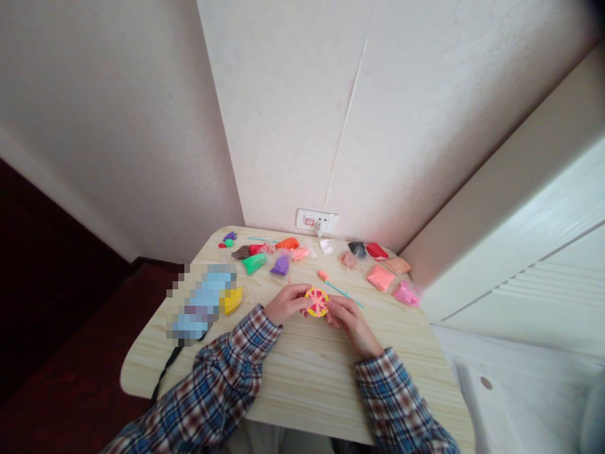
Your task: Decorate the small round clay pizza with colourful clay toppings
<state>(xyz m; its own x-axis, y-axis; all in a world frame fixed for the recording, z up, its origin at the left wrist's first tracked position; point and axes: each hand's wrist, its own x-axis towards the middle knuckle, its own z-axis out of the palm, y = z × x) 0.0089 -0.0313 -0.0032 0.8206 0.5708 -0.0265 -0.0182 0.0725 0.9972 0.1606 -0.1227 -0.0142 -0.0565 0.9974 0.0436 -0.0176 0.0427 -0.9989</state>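
Between my hands, above the middle of the table, is a small round clay disc (316, 302) with a yellow rim and a pink and red segmented face, like a slice of citrus fruit. My left hand (287, 304) pinches its left edge, thumb on the face. From the other side my right hand (348, 316) grips the right edge; some of its fingers are hidden behind the disc. Just beyond lies a thin blue-green stick tool (344, 293) beside a small orange piece of clay (322, 275).
Bags of coloured clay lie along the back: green (255, 263), purple (280, 265), coral (380, 277) and pink (407, 294). A yellow bag (231, 301) touches a blurred blue object (203, 306) with a black strap. A wall socket (316, 221) sits behind the table (302, 384).
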